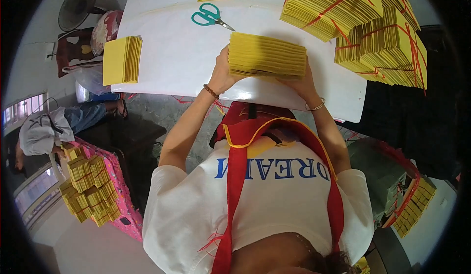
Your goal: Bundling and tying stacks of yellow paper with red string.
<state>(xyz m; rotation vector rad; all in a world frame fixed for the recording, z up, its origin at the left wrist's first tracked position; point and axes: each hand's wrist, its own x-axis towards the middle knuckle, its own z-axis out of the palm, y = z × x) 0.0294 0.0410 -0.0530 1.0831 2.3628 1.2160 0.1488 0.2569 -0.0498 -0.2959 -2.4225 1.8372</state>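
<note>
A thick stack of yellow paper sheets (267, 54) stands on the white table (171, 58) right in front of me. My left hand (223, 72) presses against the stack's left end, a bead bracelet on that wrist. My right hand (304, 80) grips the stack's right end from the near side, a thin bangle on its wrist. Both hands squeeze the stack between them.
Teal-handled scissors (210, 16) lie beyond the stack. A smaller yellow stack (122, 59) sits at the table's left edge. Tied yellow bundles with red string (373, 23) pile up at the right. A seated person (46, 131) works at bundles (91, 188) on the floor left. A fan (78, 4) stands far left.
</note>
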